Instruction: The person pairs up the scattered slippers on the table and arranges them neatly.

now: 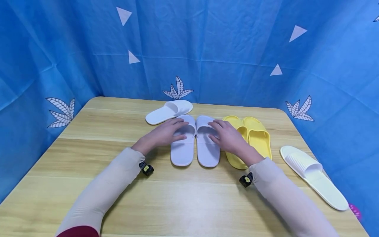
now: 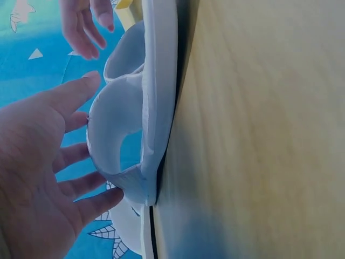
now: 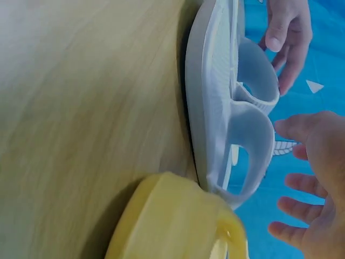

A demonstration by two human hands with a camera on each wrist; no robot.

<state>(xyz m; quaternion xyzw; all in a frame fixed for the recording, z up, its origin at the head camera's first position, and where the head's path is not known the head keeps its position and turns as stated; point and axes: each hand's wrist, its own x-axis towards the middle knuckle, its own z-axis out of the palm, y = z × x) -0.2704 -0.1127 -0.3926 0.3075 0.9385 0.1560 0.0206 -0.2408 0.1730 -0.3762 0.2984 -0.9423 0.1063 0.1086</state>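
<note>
Taking the yellow slippers as the landmark, the left hand is well to their left, its fingers spread and lightly bent at the outer side of a lavender strap, thumb well apart from them; it has hold of nothing, and whether a fingertip brushes the strap cannot be told. A white slipper lies to the left of the yellow slippers and farther back, so the knuckles would do well not to drift into it. The lavender slippers sit just left of the yellow slippers, flat on the table, side by side with toes pointing away from the person, and the work in hand seems to centre on them. Good handling here probably means even, gentle contact from both outer sides, low by the soles, since the straps look soft and could fold under a pinch. The right hand overlaps the left one of the yellow slippers in the head view, fingers spread and loosely bent, holding nothing; the right wrist view shows most of them apart from the strap. With yellow so close, this side looks tighter: best to come in from above, fingertips first, without nudging it. A cream slipper lies right of the yellow slippers and nearer the person, out of the way.
</note>
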